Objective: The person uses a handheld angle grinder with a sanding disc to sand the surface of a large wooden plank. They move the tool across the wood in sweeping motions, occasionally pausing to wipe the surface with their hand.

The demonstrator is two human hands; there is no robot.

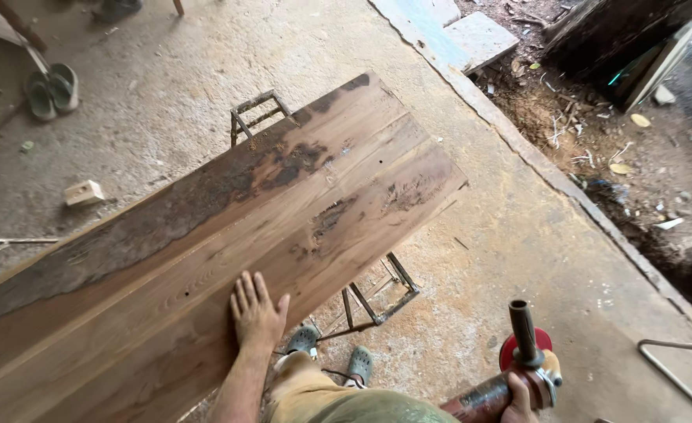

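Right hand [520,398] and grinder [510,384] cut off below, plank's [205,251] left end perhaps past the edge

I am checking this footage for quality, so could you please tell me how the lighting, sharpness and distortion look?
Head view: soft, even daylight, no glare and only faint shadows; wide-angle lens bends the plank edges; left hand on the wood looks sharp; right hand and angle grinder are cut off at the bottom edge.

Left hand [257,313]: bare, no glove, no ring or watch to be seen.
Left forearm: bare, no sleeve in view up to the frame's lower edge.
Right hand [520,398]: bare, only partly in view at the bottom edge.
Trousers [307,390]: tan or khaki cloth, dusty.
Shirt [377,409]: olive-green cloth at the bottom edge.
Footwear [359,365]: grey-green clogs with holes in the uppers.
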